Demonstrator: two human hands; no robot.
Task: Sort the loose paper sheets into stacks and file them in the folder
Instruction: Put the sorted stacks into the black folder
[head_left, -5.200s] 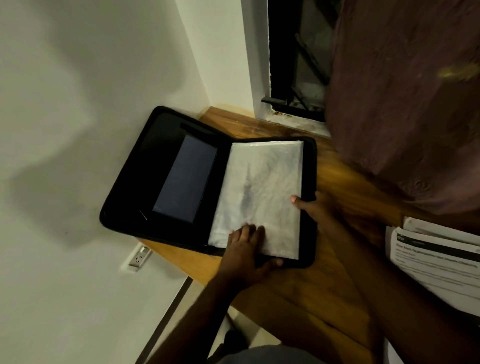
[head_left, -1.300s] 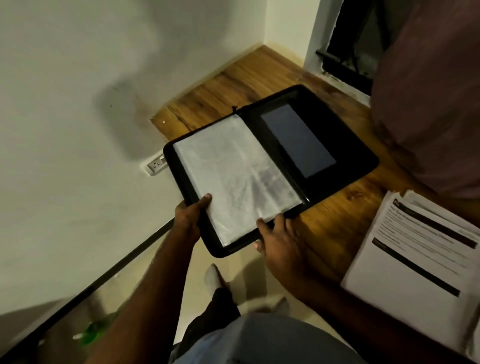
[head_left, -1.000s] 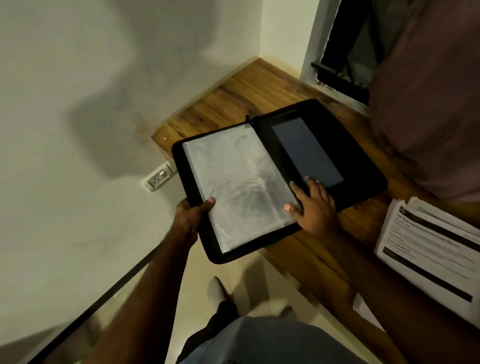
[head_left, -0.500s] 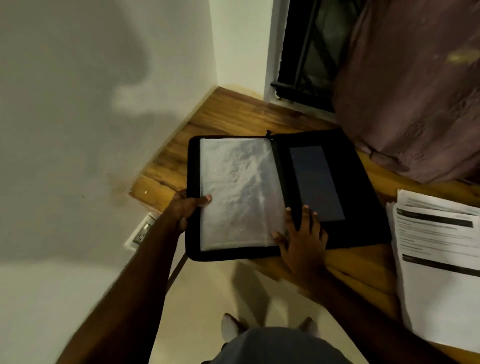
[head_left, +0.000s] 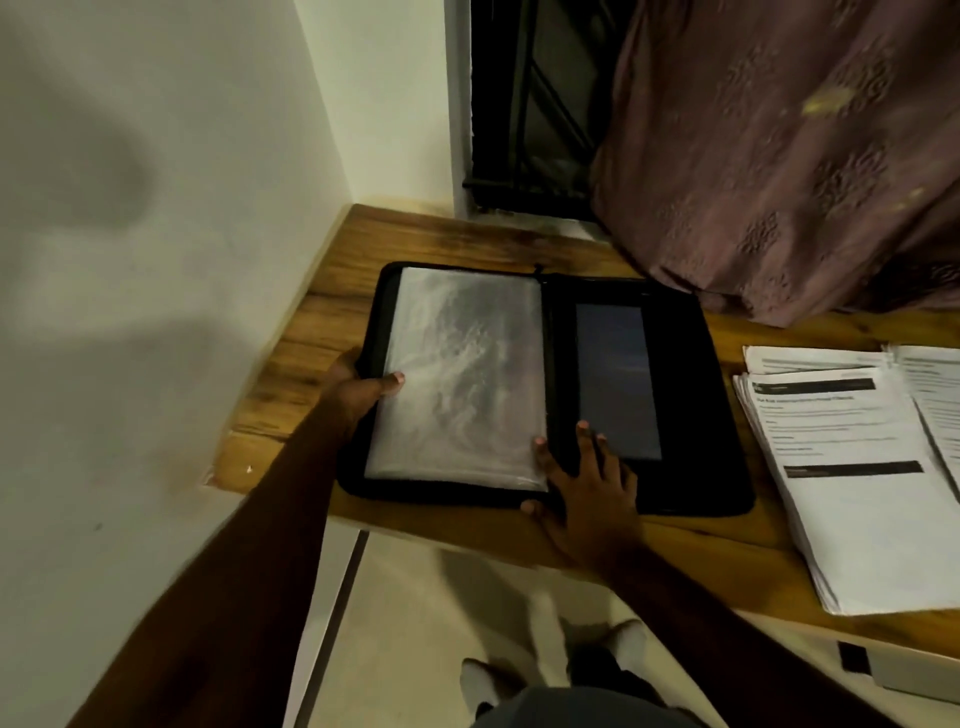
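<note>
Now your left hand (head_left: 358, 387) grips the open black zip folder (head_left: 691, 415); your right hand (head_left: 587, 478) lies flat there, nearer the white printed paper sheets (head_left: 852, 467) beside it.

Print on the paper sheets (head_left: 852, 467) too blurred to read

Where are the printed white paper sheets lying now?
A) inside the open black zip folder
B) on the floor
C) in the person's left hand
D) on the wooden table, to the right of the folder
D: the printed white paper sheets lie on the wooden table, right of the open black zip folder, which holds none of them.
</note>
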